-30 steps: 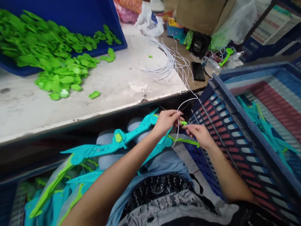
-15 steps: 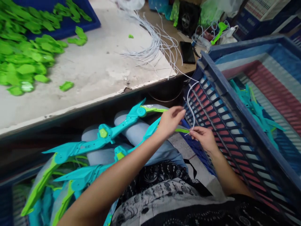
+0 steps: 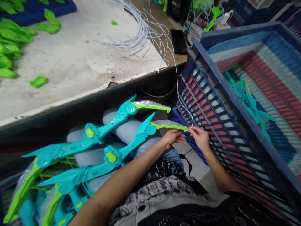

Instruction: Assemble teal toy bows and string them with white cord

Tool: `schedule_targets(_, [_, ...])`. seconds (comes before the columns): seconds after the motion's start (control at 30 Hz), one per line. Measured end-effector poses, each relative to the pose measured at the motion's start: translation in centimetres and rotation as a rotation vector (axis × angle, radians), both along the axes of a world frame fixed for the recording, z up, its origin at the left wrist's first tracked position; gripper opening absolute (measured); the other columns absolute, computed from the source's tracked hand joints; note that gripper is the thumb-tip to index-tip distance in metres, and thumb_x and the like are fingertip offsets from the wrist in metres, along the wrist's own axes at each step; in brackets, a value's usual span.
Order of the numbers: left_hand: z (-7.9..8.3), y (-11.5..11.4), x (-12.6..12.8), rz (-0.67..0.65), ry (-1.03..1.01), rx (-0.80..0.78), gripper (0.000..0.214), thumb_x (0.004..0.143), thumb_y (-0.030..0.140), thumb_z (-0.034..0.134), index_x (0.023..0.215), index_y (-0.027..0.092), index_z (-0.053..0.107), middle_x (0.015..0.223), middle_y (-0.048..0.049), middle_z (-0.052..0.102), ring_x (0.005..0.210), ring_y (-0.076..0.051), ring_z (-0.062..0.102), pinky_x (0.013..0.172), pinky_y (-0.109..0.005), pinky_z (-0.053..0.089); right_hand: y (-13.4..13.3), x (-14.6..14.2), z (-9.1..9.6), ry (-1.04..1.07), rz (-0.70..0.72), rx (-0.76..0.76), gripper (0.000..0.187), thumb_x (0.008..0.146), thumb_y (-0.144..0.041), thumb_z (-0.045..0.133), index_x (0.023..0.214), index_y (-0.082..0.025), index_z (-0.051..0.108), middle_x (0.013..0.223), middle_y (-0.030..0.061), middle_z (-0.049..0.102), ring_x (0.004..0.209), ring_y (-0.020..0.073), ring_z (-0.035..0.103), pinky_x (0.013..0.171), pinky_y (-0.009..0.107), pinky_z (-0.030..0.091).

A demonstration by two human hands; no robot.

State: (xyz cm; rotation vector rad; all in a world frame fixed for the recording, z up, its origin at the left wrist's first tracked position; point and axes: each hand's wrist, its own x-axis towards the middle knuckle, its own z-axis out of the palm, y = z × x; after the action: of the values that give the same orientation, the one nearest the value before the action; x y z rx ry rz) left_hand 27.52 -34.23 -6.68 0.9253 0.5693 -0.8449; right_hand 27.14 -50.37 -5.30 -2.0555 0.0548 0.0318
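Two teal toy bows with lime-green tips lie across my lap, a far bow (image 3: 117, 117) and a near bow (image 3: 138, 136). At the near bow's right tip, my right hand (image 3: 199, 138) is closed, pinching a white cord (image 3: 192, 118). The cord curves up from there toward the table. Just under that same tip sits my left hand (image 3: 172, 138), its fingers stretched out and apart, with nothing visible in them. Whether the cord passes through the tip is too small to tell.
A blue plastic crate (image 3: 211, 103) with a striped lining and more teal parts stands at the right. On the white table (image 3: 77, 62) are loose green pieces (image 3: 14, 37) and a bundle of white cords (image 3: 141, 37). A dark phone (image 3: 178, 41) lies behind. More bows fill the lower left.
My left hand has moved down from over the bows to beneath the near bow's tip. The cord now hangs straighter from the table to my right hand. The view has shifted right.
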Motion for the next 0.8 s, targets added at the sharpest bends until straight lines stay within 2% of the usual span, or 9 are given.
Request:
schedule_targets(0.17, [-0.2,-0.1,0.1,-0.021,-0.043,-0.037,0.012,0.085,0.003,0.052,0.083,0.01,0.062,0.072,-0.005,0.068,0.057,-0.01,0.064,0.058,-0.022,0.053,0.0,-0.2,-0.7,-0.184,0.122,-0.153,0.018,0.085,-0.031,0.058,0.081,-0.02,0.072,0.077,0.0042,0.071,0.068,0.0157,0.064,0.062,0.027,0.051])
schedule_targets(0.3, [-0.6,-0.5,0.4,-0.118,-0.15,0.042,0.012,0.087,0.007,0.053,0.078,0.01,0.062,0.07,-0.0033,0.066,0.059,-0.007,0.062,0.063,-0.019,0.051,0.0,-0.2,-1.4,-0.342,0.199,-0.253,0.016,0.087,-0.028,0.058,0.087,-0.019,0.071,0.091,0.0082,0.069,0.087,0.0198,0.066,0.078,0.032,0.054])
schedule_targets(0.37, [-0.6,-0.8,0.4,-0.157,-0.193,0.108,0.014,0.087,0.012,0.055,0.073,0.011,0.059,0.064,-0.0011,0.063,0.055,-0.007,0.059,0.061,-0.018,0.049,0.0,-0.2,-2.0,-0.396,0.248,-0.296,0.014,0.087,-0.028,0.058,0.093,-0.02,0.069,0.099,0.0097,0.068,0.096,0.0218,0.064,0.085,0.036,0.053])
schedule_targets(0.47, [0.3,0.2,-0.1,-0.201,-0.231,0.197,0.025,0.086,0.022,0.059,0.062,0.014,0.053,0.051,0.002,0.056,0.043,-0.007,0.05,0.05,-0.019,0.043,-0.1,-0.2,-2.7,-0.418,0.301,-0.341,0.02,0.089,-0.028,0.057,0.106,-0.021,0.064,0.097,0.0084,0.07,0.093,0.0211,0.066,0.082,0.035,0.055])
schedule_targets(0.53, [1.9,2.6,-1.4,-0.249,-0.302,0.283,0.03,0.084,0.027,0.059,0.058,0.016,0.051,0.048,0.0028,0.053,0.041,-0.008,0.045,0.047,-0.02,0.038,-0.3,-0.2,-2.9,-0.431,0.289,-0.361,0.033,0.089,-0.03,0.058,0.121,-0.021,0.057,0.098,0.0085,0.07,0.09,0.0206,0.067,0.078,0.034,0.056])
schedule_targets(0.63, [4.7,9.4,-5.6,-0.401,-0.535,0.524,0.033,0.086,0.039,0.051,0.061,0.018,0.053,0.055,0.0013,0.055,0.051,-0.011,0.047,0.054,-0.022,0.041,-0.5,-0.2,-2.8,-0.451,0.292,-0.385,0.056,0.09,-0.031,0.058,0.142,-0.021,0.038,0.103,0.0097,0.07,0.089,0.0203,0.068,0.078,0.033,0.057])
schedule_targets(0.67, [5.4,12.2,-7.8,-0.443,-0.556,0.603,0.038,0.088,0.045,0.045,0.062,0.019,0.053,0.059,0.0001,0.057,0.055,-0.013,0.05,0.058,-0.023,0.043,-0.5,-0.2,-2.7,-0.455,0.3,-0.394,0.061,0.091,-0.03,0.057,0.146,-0.022,0.033,0.103,0.0096,0.07,0.089,0.0202,0.068,0.079,0.033,0.057])
schedule_targets(0.73, [6.1,17.8,-13.0,-0.48,-0.47,0.754,0.044,0.086,0.056,0.039,0.065,0.02,0.055,0.064,-0.0017,0.06,0.061,-0.016,0.055,0.061,-0.026,0.047,-0.4,0.0,-2.5,-0.46,0.315,-0.405,0.068,0.091,-0.029,0.056,0.15,-0.022,0.024,0.104,0.0091,0.07,0.089,0.02,0.068,0.079,0.033,0.057])
schedule_targets(0.8, [5.7,22.5,-18.9,-0.466,-0.327,0.898,0.046,0.077,0.064,0.045,0.065,0.022,0.057,0.064,-0.0025,0.062,0.063,-0.02,0.06,0.062,-0.028,0.051,-0.3,0.2,-2.5,-0.468,0.328,-0.413,0.07,0.091,-0.029,0.055,0.152,-0.023,0.02,0.103,0.0086,0.07,0.088,0.02,0.067,0.078,0.033,0.056])
